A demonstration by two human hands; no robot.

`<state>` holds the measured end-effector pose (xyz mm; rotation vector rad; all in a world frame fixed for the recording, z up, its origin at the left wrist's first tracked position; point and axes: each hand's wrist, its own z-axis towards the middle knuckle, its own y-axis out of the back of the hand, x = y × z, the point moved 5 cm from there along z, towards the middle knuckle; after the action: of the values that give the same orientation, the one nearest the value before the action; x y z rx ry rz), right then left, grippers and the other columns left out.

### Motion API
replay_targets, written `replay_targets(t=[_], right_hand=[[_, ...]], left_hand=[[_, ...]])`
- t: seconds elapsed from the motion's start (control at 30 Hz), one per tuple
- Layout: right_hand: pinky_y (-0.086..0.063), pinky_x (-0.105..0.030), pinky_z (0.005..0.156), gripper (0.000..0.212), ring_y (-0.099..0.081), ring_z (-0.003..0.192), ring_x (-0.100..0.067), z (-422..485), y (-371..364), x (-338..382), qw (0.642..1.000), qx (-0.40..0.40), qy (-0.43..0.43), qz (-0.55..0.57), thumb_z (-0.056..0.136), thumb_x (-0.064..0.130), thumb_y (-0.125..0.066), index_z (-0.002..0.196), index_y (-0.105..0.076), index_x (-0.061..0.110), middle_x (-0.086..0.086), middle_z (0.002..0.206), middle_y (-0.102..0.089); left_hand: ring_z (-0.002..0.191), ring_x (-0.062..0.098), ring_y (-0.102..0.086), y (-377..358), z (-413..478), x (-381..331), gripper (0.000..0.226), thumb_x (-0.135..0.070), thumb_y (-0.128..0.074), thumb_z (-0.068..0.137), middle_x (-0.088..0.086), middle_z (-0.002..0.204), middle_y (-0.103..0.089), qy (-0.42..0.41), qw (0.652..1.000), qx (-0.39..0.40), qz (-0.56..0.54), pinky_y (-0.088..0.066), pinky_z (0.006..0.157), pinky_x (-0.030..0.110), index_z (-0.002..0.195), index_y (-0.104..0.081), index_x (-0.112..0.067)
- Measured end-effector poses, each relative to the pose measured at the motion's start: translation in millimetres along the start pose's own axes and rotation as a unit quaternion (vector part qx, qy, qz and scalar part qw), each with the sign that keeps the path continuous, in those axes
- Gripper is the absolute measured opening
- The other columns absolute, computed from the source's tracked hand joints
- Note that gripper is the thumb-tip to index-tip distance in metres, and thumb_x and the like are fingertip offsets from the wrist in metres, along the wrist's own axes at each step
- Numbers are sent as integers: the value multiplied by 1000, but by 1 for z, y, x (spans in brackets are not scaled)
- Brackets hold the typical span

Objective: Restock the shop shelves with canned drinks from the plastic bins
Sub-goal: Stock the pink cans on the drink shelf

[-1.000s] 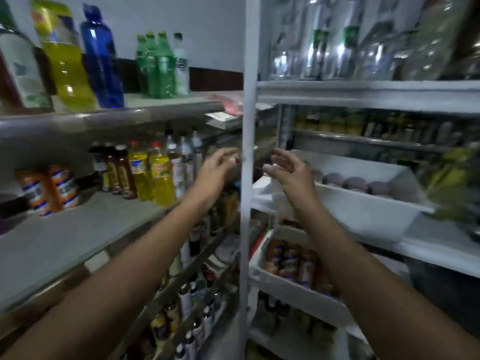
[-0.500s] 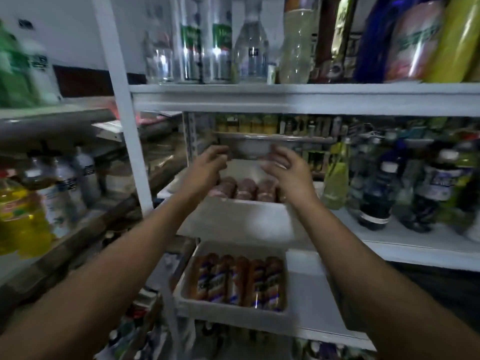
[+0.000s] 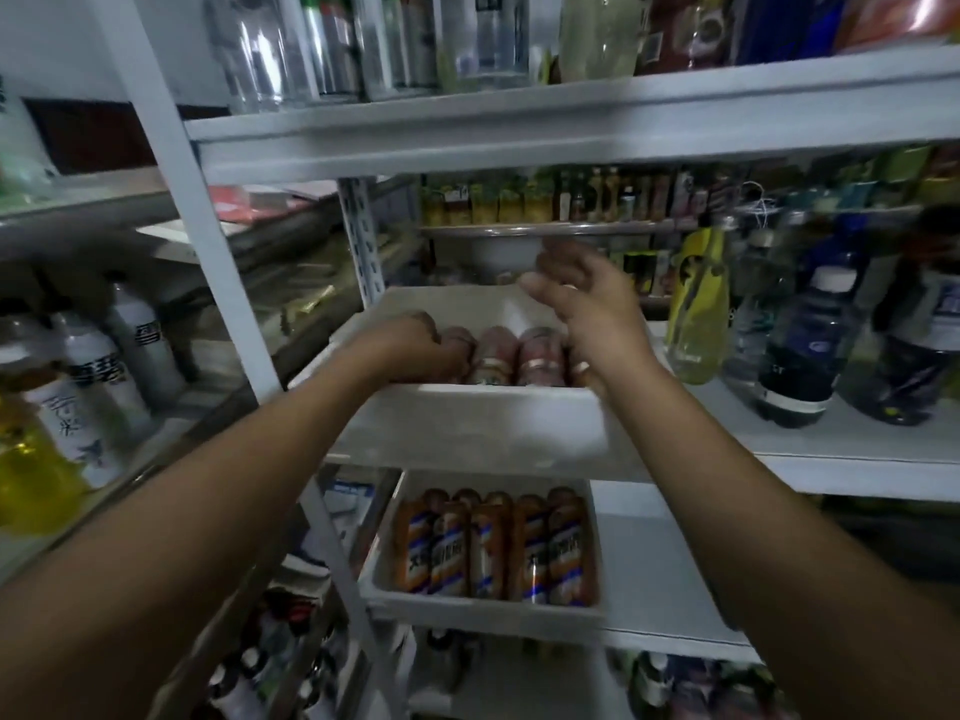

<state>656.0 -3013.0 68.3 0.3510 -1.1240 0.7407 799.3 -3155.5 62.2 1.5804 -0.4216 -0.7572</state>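
Head view: a white upper bin [image 3: 467, 428] sits on the middle shelf [image 3: 841, 449] with a row of pink cans [image 3: 540, 356] lying inside. The left hand [image 3: 415, 350] is down in the bin, fingers curled over the end can [image 3: 460, 340] at the row's left. The right hand [image 3: 587, 304] hovers above the bin's right side, fingers loose and spread, holding nothing. One shelf down, a lower bin [image 3: 483, 618] holds orange cans [image 3: 493, 548]. Bottles [image 3: 800, 350] stand right of the upper bin

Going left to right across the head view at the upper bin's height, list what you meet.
Yellow bottle, white-labelled bottles, white shelf post, left hand gripping a can, right hand, yellow-green bottle, white-capped dark bottle.
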Motion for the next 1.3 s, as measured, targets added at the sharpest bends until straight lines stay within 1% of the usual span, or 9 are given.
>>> replay_targets(t=[0.1,0.2,0.37,0.47,0.57,0.73,1.13,1.2,1.3], right_hand=[[-53,-20,90,55,-65,110,-2,-1,2,1,1000,0,4,-2,83,13,-80,135,-60,14,1,123,-69],[-54,-29,100,56,-64,111,-2,0,1,1,1000,-4,12,-5,82,11,-81,134,-60,12,-2,126,-68],[-54,-28,99,57,-64,113,-5,-1,2,0,1000,-4,9,-5,83,12,-81,136,-59,14,-4,127,-68],[-54,-30,100,56,-64,116,-9,-2,1,0,1000,-7,8,-12,83,13,-81,135,-60,15,-5,125,-68],[-54,-35,102,55,-65,115,-12,-3,-1,0,1000,-5,5,-27,82,17,-82,133,-62,16,-4,121,-70],[-54,-38,102,53,-67,111,-12,-9,0,2,999,-2,2,-33,84,13,-80,133,-61,14,-2,117,-71],[-54,-35,100,50,-64,115,-12,-22,-24,27,995,95,13,-28,86,11,-77,132,-61,14,-2,125,-68],[-55,-28,94,54,-63,114,-8,-26,-35,33,991,132,1,-16,86,14,-76,137,-57,14,0,127,-66],[-57,-37,95,54,-66,115,-16,-36,-57,35,981,188,-32,19,84,18,-78,135,-59,18,-1,125,-69]], left_hand=[[136,36,-43,-5,-4,-20,53,-57,-46,97,17,151,-41,-30,995,40,92,-37,105,39,142,-44,-29],[135,33,-45,0,-10,-33,58,-46,-54,99,17,147,-47,-22,993,29,109,-39,103,32,146,-42,-13],[87,25,-69,8,0,-4,40,-50,-71,84,11,97,-72,-4,999,-25,-35,-62,81,41,104,-72,-15],[79,24,-71,23,-1,10,39,-44,-82,76,6,90,-71,-10,986,-91,-137,-64,72,45,101,-70,-17],[89,20,-69,38,-9,15,50,-38,-87,72,1,99,-67,-50,958,-148,-239,-63,75,42,113,-65,-19],[99,25,-70,46,-18,24,53,-15,-89,73,8,113,-69,-56,846,-126,-515,-62,76,40,118,-61,-13],[100,21,-70,71,-48,7,33,-3,-82,76,2,106,-73,-154,804,-123,-561,-58,79,38,100,-65,-18],[101,23,-70,72,-54,13,33,0,-79,78,2,107,-73,-176,787,-97,-584,-58,83,41,103,-66,-19],[99,23,-70,76,-61,28,44,7,-75,78,5,107,-72,-201,739,-57,-640,-58,79,40,113,-65,-18]])
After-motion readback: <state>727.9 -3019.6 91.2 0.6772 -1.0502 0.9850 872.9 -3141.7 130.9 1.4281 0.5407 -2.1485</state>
